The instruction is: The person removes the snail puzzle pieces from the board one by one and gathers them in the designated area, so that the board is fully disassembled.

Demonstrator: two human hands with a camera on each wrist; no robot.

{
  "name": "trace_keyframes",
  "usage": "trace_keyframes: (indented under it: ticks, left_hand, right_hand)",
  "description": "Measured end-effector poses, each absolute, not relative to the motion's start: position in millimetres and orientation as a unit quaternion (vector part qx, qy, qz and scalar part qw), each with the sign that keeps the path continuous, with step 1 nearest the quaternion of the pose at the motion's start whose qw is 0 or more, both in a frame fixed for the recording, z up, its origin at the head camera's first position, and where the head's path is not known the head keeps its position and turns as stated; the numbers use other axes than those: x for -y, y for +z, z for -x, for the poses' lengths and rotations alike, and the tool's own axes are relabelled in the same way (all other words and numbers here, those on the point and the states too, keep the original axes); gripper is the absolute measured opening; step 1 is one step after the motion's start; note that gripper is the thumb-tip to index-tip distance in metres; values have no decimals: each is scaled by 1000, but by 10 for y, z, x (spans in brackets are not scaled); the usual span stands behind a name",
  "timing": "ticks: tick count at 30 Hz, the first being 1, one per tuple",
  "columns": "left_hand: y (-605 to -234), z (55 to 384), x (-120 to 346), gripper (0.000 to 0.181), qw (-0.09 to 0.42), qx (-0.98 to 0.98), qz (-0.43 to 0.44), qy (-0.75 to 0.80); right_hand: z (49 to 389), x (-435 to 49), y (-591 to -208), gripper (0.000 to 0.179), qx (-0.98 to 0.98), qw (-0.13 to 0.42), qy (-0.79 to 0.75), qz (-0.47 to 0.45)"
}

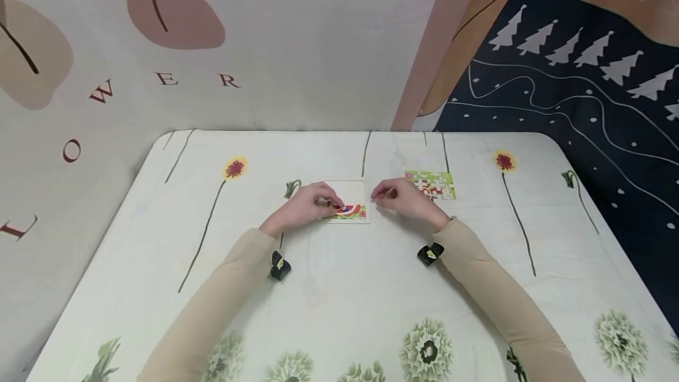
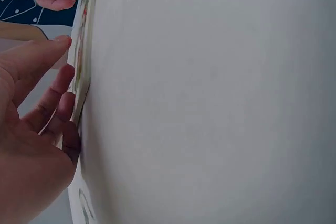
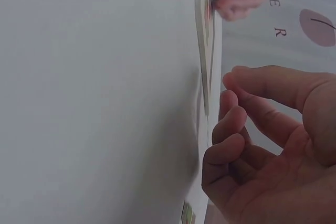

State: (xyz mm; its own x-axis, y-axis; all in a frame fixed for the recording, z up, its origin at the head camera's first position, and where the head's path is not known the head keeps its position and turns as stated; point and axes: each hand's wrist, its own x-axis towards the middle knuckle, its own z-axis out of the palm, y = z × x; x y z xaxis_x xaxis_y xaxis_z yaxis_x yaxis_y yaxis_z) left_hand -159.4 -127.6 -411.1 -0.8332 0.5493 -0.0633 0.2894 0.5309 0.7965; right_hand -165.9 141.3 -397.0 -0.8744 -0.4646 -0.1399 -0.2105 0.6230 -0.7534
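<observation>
A shallow white puzzle board [image 1: 346, 191] lies flat on the table, with a strip of joined, colourful jigsaw pieces [image 1: 354, 212] along its near edge. At its left side, my left hand [image 1: 310, 203] touches the pieces with its fingertips; the left wrist view shows that hand's fingers [image 2: 50, 98] loosely bent and spread along the board's edge. Just off the board's right side hovers my right hand [image 1: 405, 199]. Its fingers are loosely curled, thumb and forefinger tips close together, and nothing shows between them in the right wrist view.
Beyond my right hand lies a patch of green and red jigsaw pieces [image 1: 440, 183], partly covered by that hand. A white cloth [image 1: 339, 287] with printed flowers covers the table. A pale printed wall hanging [image 1: 318, 46] rises along the far edge.
</observation>
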Motion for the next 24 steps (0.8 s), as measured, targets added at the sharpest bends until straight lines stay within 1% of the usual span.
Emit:
trace_keyframes:
  ticks: [10,24]
  left_hand:
    - [-4217,1694,1271,19,185,-848,-255,426]
    - [-4169,1691,1271,19,203,-851,-246,418]
  right_hand:
    - [1652,-1255,-3985,28,-884,195,-373,205]
    - [1643,-1230,-4025,25,-875,197,-385,217]
